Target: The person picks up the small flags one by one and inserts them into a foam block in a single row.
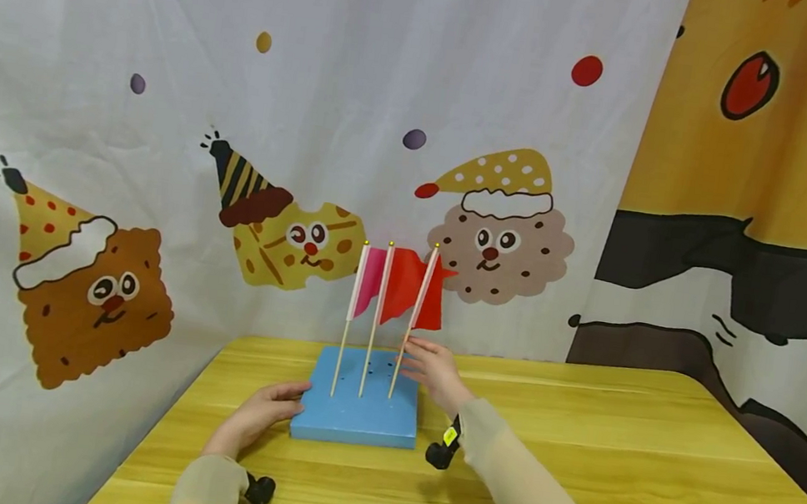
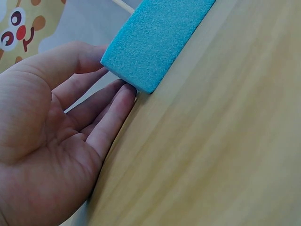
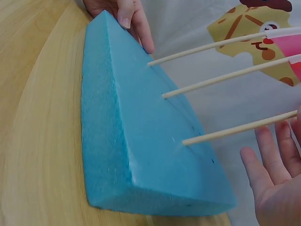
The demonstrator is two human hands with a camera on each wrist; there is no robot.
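A light blue foam block lies on the table with three flags standing in a row in it. The left one is a pink flag, the middle one a red flag, and the right one another red flag leaning rightward on its thin stick. My left hand rests its extended fingertips against the block's left side. At the right flag, my right hand pinches the stick below the cloth. Its other fingers are spread loosely, and the right wrist view cuts off the thumb.
Several small holes dot the block's upper face behind the flags. The yellowish wooden table extends to the right. Behind it hangs a pale curtain with cartoon figures. Each wrist wears a black camera.
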